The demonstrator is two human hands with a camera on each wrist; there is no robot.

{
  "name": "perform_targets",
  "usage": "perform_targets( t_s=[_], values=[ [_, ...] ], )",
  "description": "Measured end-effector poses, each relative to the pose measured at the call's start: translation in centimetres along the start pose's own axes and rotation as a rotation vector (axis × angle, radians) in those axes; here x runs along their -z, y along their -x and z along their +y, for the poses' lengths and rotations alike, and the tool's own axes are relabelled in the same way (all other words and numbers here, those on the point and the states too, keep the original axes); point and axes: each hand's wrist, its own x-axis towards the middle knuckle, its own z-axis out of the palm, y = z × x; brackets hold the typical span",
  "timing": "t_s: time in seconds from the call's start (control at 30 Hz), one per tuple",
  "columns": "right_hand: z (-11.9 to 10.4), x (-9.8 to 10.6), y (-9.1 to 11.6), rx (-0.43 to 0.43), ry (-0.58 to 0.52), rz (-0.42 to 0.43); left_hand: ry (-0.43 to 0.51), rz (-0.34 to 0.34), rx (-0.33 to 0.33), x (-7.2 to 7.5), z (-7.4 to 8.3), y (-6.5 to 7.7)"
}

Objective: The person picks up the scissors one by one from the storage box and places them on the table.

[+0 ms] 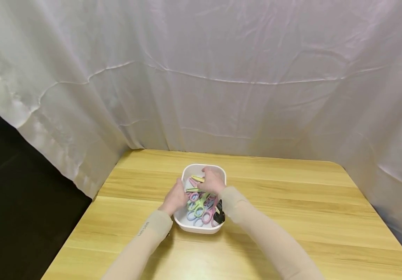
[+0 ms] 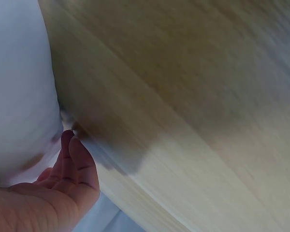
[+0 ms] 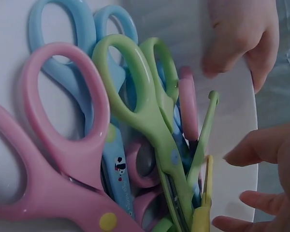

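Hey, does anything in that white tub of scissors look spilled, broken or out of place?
Nothing stands out. The scissors lie jumbled inside the white tub, none on the table. The left hand rests at its rim; the right hand reaches in.

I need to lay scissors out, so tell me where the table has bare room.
Bare wood lies right of the white tub to the table's right edge, left of it, and near the front edge between the sleeves. It is crowded inside the tub, where scissors pile and both hands work.
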Motion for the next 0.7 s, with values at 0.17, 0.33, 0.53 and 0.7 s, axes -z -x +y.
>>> perform_targets(
  t_s=[0.17, 0.33, 0.53, 0.7],
  values=[
    [-0.07, -0.08, 0.13, -0.048, -0.011, -0.094, -0.006, 0.009, -0.019, -0.04, -0.14, 0.07],
    [-0.29, 0.03, 0.49, -0.088, 0.002, -0.167, -0.003, 0.007, -0.024, 0.00, -0.16, 0.15],
    [-0.33, 0.08, 0.48, -0.089, 0.048, -0.192, 0.005, 0.002, 0.000, 0.07, 0.02, 0.17],
    [-0.36, 0.09, 0.39, -0.071, 0.125, -0.189, 0.022, -0.013, 0.033, 0.03, 0.18, 0.34]
  ],
)
